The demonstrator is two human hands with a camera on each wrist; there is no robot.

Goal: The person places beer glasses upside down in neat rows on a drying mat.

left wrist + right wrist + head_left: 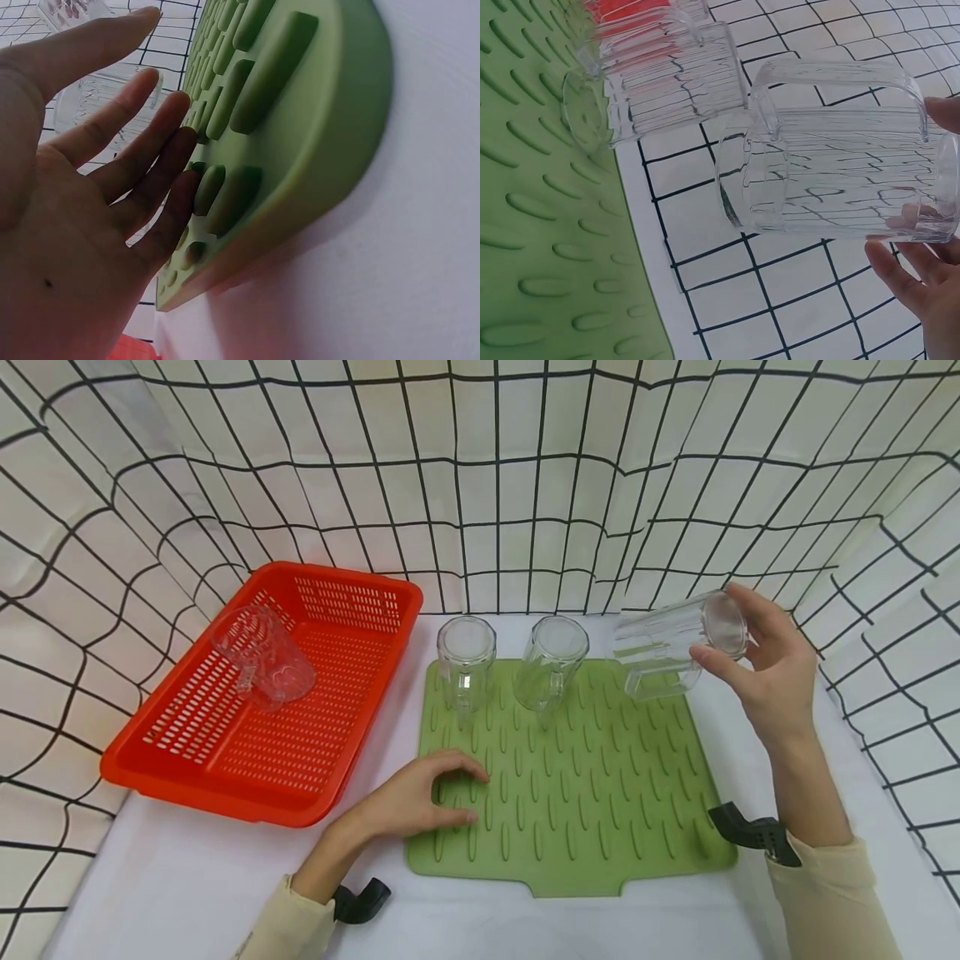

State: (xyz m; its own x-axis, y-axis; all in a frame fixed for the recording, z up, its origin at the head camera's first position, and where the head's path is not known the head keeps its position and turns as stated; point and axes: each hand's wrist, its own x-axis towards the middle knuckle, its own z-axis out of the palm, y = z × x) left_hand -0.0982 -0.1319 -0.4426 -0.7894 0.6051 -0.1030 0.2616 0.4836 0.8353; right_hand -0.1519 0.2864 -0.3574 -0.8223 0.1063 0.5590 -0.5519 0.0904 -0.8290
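My right hand (780, 668) grips a clear glass mug (663, 643) round its base end. The mug is tilted almost sideways above the back right part of the green ridged mat (570, 793); its handle faces down toward the front in the head view. In the right wrist view that mug (832, 165) is apart from the mat. Over the mat's left edge is my left hand (416, 793), with nothing in it and its fingers loosely bent. Two more glass mugs (467, 660) (553, 664) stand upside down along the mat's back edge.
A red plastic basket (330, 793) stands left of the mat, with one glass mug (266, 664) lying tilted in it. White cloth with a black grid net (495, 460) rises at the back and both sides. A white cloth (450, 927) covers the table.
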